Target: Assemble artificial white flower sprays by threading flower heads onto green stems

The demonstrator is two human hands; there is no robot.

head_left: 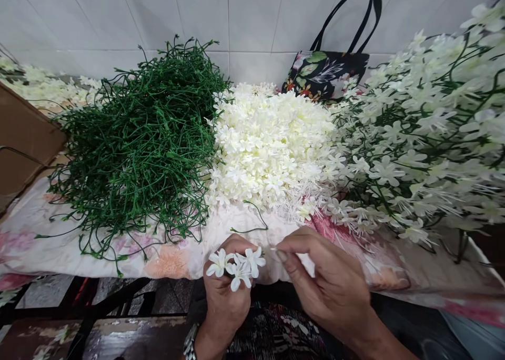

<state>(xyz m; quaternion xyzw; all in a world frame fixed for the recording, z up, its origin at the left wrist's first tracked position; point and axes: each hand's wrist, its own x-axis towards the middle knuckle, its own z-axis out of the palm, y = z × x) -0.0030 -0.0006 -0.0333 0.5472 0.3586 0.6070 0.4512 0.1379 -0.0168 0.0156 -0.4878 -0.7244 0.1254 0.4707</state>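
My left hand (225,297) is closed around a small artificial flower sprig (239,269), whose three white blossoms face up above the fist; its stem is hidden in the palm. To the right, my right hand (329,276) pinches a tiny white piece, perhaps a flower stamen (273,249), between thumb and forefinger. The two hands are a short gap apart at the table's front edge. Just beyond them a single green plastic stem (256,220) lies on the cloth. Loose white stamens (294,205) are scattered past my right hand.
A big heap of green stems (138,139) stands at left beside a pile of white blossoms (272,139). Assembled white flower sprays (426,139) are massed at right. A floral handbag (325,73) leans on the tiled wall. A cardboard box (27,133) sits far left on the floral cloth (130,255).
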